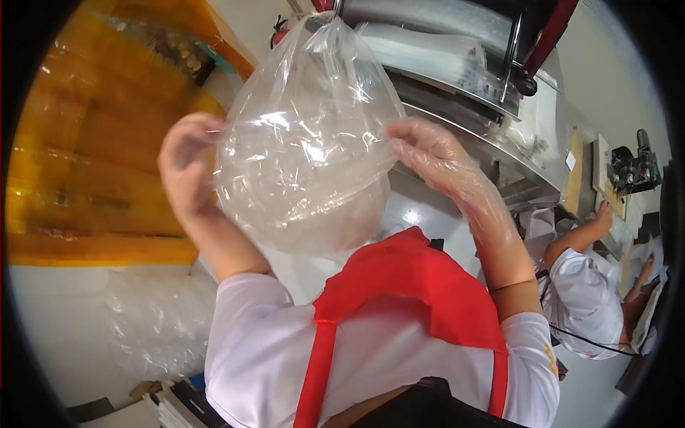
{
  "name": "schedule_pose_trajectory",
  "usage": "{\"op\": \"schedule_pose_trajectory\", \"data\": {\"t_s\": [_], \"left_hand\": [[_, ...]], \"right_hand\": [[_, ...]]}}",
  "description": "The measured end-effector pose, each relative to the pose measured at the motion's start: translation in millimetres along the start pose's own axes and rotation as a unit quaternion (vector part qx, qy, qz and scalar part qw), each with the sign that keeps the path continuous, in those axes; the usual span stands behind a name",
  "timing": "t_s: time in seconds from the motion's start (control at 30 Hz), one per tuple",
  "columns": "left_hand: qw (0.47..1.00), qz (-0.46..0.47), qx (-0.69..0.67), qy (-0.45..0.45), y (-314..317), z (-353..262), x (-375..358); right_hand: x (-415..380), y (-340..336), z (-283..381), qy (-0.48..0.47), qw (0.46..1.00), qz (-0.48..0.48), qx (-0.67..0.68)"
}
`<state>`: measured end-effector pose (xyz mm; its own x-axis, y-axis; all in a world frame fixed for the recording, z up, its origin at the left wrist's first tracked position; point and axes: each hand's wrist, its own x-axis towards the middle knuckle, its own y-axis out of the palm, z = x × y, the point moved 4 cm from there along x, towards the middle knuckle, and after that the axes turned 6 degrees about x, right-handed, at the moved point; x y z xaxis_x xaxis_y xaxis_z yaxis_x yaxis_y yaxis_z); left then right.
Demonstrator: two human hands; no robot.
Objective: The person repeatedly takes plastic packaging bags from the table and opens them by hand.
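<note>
A large clear plastic bag (pixel 307 150) hangs in front of me, its gathered top near a metal part of the machine. Its lower half bulges out, and glare hides whether anything is inside. My left hand (pixel 187 160), fingers curled, pinches the bag's left edge. On the opposite side, my right hand (pixel 432 153) wears a thin clear plastic glove reaching up the forearm. Its thumb and fingertips close on the bag's right edge.
A metal machine (pixel 492 153) with dark red handles stands ahead, with a stack of clear bags (pixel 428 53) on it. Orange translucent curtain strips (pixel 107 143) hang at left. Clear plastic wrapping (pixel 160 321) lies lower left. A co-worker (pixel 585 292) works at a bench on the right.
</note>
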<state>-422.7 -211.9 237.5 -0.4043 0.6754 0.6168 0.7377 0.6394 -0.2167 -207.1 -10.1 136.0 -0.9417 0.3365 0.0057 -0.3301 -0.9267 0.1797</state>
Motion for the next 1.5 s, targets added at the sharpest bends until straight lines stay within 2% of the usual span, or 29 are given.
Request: {"op": "schedule_pose_trajectory", "data": {"t_s": [0.03, 0.07, 0.1, 0.13, 0.17, 0.2, 0.27, 0.3, 0.33, 0.37, 0.4, 0.43, 0.5, 0.57, 0.63, 0.77, 0.83, 0.87, 0.9, 0.93, 1.03, 1.07, 1.13, 1.2, 1.27, 1.37, 1.4, 1.43, 1.5], "left_hand": [[0.998, -0.046, 0.040, -0.015, -15.2, -4.5, -0.9], [0.998, -0.043, 0.040, -0.013, -12.3, -0.4, 3.8], [0.972, 0.043, 0.228, -0.026, 2.2, 7.2, 6.7], [0.904, 0.124, 0.406, -0.039, 15.7, 16.8, 7.4], [0.857, 0.265, 0.432, -0.093, 32.9, 42.4, -1.7], [0.789, 0.398, 0.445, -0.144, 49.0, 73.2, -15.0], [0.674, 0.524, 0.475, -0.213, 68.7, 108.7, -24.4], [0.677, 0.522, 0.475, -0.210, 77.5, 124.3, -17.6], [0.721, 0.468, 0.478, -0.180, 85.6, 135.8, -7.4], [0.761, 0.413, 0.477, -0.151, 91.3, 147.3, -1.9], [0.762, 0.414, 0.475, -0.149, 86.7, 177.4, -11.5], [0.725, 0.447, 0.490, -0.184, 78.8, 211.3, -22.7], [0.605, 0.525, 0.527, -0.283, 56.6, 266.0, -38.9], [0.523, 0.564, 0.543, -0.337, 38.1, 290.7, -41.2], [0.481, 0.574, 0.559, -0.355, 34.7, 289.2, -25.6], [0.446, 0.554, 0.599, -0.368, 48.1, 258.3, 32.1], [0.462, 0.516, 0.627, -0.356, 65.9, 233.1, 75.9], [0.492, 0.483, 0.646, -0.328, 81.5, 214.5, 98.0], [0.521, 0.416, 0.724, -0.175, 131.0, 127.5, 115.1], [0.617, 0.311, 0.711, -0.132, 142.3, 121.0, 133.3], [0.653, 0.315, 0.684, -0.076, 209.3, 99.4, 154.8], [0.668, 0.320, 0.669, -0.069, 233.9, 99.8, 160.6], [0.820, 0.302, 0.485, 0.031, 281.9, 121.0, 163.1], [0.842, 0.206, 0.458, 0.197, 324.3, 151.0, 149.2], [0.870, 0.272, 0.395, 0.117, 345.1, 194.7, 140.3], [0.900, 0.178, 0.398, -0.016, 344.3, 192.5, 145.9], [0.902, 0.140, 0.407, 0.005, 338.1, 197.4, 148.9], [0.924, 0.102, 0.366, 0.031, 330.5, 209.5, 152.8], [0.974, 0.105, 0.188, -0.069, 326.8, 218.9, 155.0]], "right_hand": [[2.4, -9.3, 8.5, -0.111, 0.978, -0.059, -0.167], [6.1, -9.6, 4.2, -0.113, 0.978, -0.061, -0.166], [7.1, -3.5, 1.9, -0.190, 0.914, -0.049, -0.355], [7.7, 5.4, -3.1, -0.260, 0.808, -0.031, -0.528], [9.7, 8.8, -10.5, -0.262, 0.807, -0.025, -0.528], [12.1, 12.1, -19.3, -0.252, 0.772, -0.015, -0.584], [17.2, 13.1, -28.0, -0.242, 0.730, -0.007, -0.639], [20.6, 9.9, -31.6, -0.229, 0.765, 0.009, -0.602], [20.5, 8.3, -34.7, -0.212, 0.799, 0.025, -0.562], [15.9, 11.3, -30.6, -0.210, 0.799, 0.025, -0.564], [11.3, 16.4, -21.3, -0.184, 0.830, 0.030, -0.526], [8.2, 18.7, -15.3, -0.160, 0.857, 0.034, -0.489], [2.7, 15.2, -14.4, -0.170, 0.853, 0.027, -0.494], [0.8, 6.1, -9.6, -0.182, 0.846, -0.008, -0.500], [-1.0, 10.0, -12.8, -0.139, 0.818, 0.080, -0.552], [-17.6, 4.6, 2.4, -0.143, 0.839, 0.089, -0.517], [-25.8, -1.6, -6.2, -0.236, 0.869, 0.078, -0.429], [-35.1, -3.7, -3.2, -0.234, 0.868, 0.080, -0.431], [-48.4, -8.7, 7.8, -0.283, 0.859, 0.045, -0.423], [-61.2, -14.9, 14.8, -0.332, 0.848, 0.012, -0.414], [-79.4, -36.6, -6.0, -0.237, 0.872, -0.016, -0.429], [-87.6, -42.8, -5.6, -0.242, 0.867, -0.018, -0.436], [-104.5, -49.2, -13.0, -0.170, 0.859, 0.012, -0.482], [-123.0, -56.9, -12.8, -0.162, 0.855, -0.011, -0.492], [-141.7, -67.0, -17.1, -0.144, 0.875, -0.026, -0.461], [-167.6, -83.6, -14.0, -0.146, 0.881, -0.088, -0.442], [-173.1, -89.9, -16.6, -0.136, 0.876, -0.114, -0.448], [-175.9, -94.6, -21.5, -0.129, 0.881, -0.122, -0.439], [-183.4, -99.8, -18.5, -0.131, 0.886, -0.150, -0.419]]}}
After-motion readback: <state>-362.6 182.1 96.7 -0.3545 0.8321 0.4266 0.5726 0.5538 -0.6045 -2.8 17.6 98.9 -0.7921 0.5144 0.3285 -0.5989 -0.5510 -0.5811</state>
